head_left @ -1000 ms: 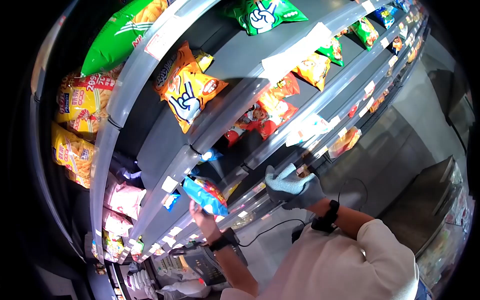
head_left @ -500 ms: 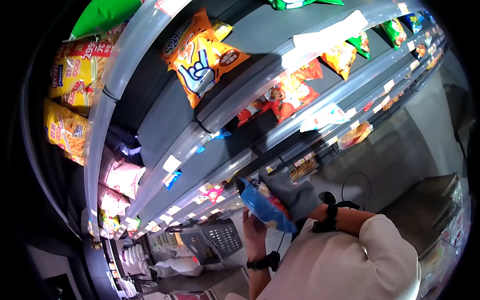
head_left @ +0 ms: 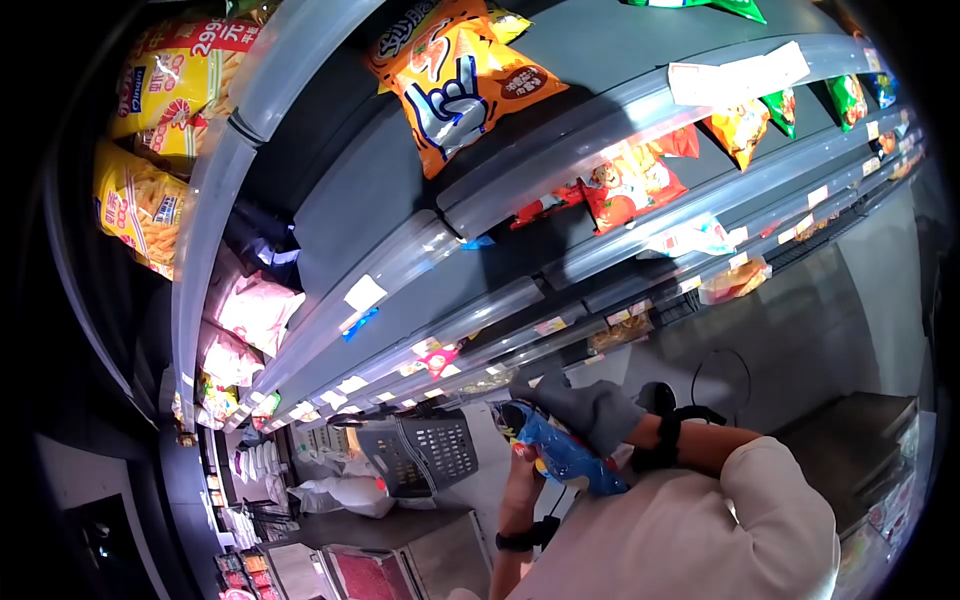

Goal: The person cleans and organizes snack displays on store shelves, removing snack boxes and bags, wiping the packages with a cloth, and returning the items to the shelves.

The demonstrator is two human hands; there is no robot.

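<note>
My left hand grips the lower left side of a blue snack bag, which has a colourful print and a dark end. A grey cloth lies bunched against the upper side of the bag. My right hand is mostly covered by this cloth and holds it; its fingers are hidden. Both wrists wear black bands.
Tilted in view, long shelves with clear front rails carry an orange chip bag, red bags, yellow shrimp snack bags and pink bags. A grey basket and a wooden-sided counter stand beyond my left hand.
The view has shifted, so the shelves sit higher and further right. The blue bag has turned and sits a little lower and to the right, still in my left hand with the cloth against it.
</note>
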